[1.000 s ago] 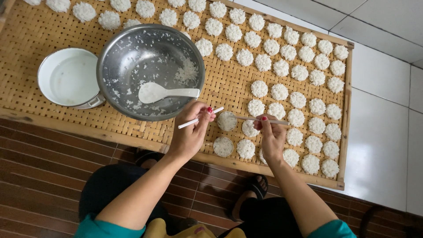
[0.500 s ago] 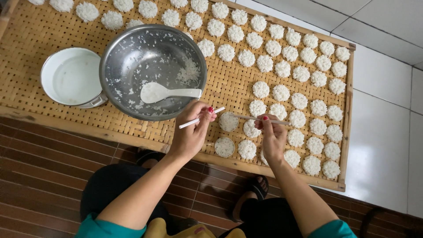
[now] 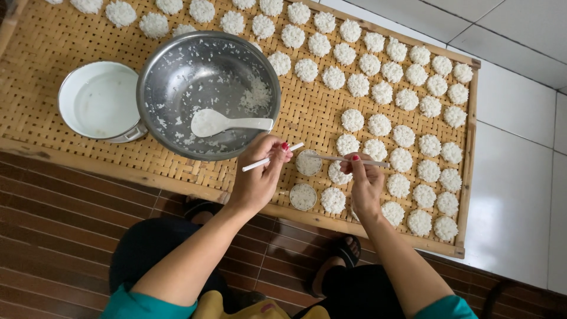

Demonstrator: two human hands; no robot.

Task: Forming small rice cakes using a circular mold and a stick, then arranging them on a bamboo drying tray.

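Note:
My left hand [image 3: 260, 174] grips a white stick [image 3: 273, 157] over the near edge of a woven bamboo tray [image 3: 71, 156]. My right hand [image 3: 364, 180] holds a second thin stick [image 3: 342, 158], its tip over a small round ring mould [image 3: 308, 163] filled with white rice. A second flat rice round [image 3: 303, 197] lies just below it. Several round white rice cakes [image 3: 401, 159] sit in rows over the tray's right half and far edge. A steel bowl [image 3: 207, 94] with a white spoon [image 3: 227, 123] and rice scraps stands left of my hands.
A white enamel pot [image 3: 100, 100] with liquid stands at the tray's left. The tray rests over a dark red brick floor [image 3: 53, 224] and white tiles [image 3: 514, 171]. My feet in black sandals [image 3: 348, 251] show under the tray's near edge.
My hands have stayed at the near middle of the tray; the right stick now lies across the ring mould, and the view has drawn slightly closer.

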